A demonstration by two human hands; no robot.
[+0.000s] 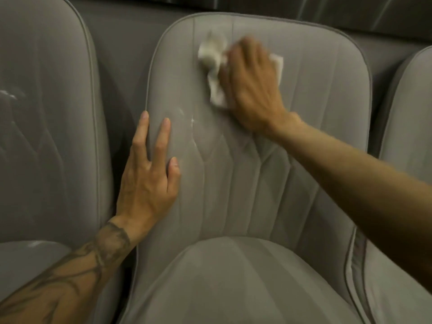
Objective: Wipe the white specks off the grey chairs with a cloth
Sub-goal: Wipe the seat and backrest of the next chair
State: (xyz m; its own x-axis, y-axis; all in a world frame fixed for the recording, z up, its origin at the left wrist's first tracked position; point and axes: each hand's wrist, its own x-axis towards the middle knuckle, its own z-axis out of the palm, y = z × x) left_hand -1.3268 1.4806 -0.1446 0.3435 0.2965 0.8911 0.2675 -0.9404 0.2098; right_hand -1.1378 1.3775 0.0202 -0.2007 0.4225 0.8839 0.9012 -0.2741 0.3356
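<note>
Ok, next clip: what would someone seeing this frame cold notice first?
The blurred right hand holding a crumpled white cloth against the upper backrest of the middle grey chair. Next, the left hand lying flat with spread fingers on that backrest's left edge, and white specks just right of its fingertips, below the cloth.

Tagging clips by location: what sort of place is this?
Likely an indoor seating area: matching grey upholstered left chair, middle chair and right chair side by side, white cloth on the middle.
</note>
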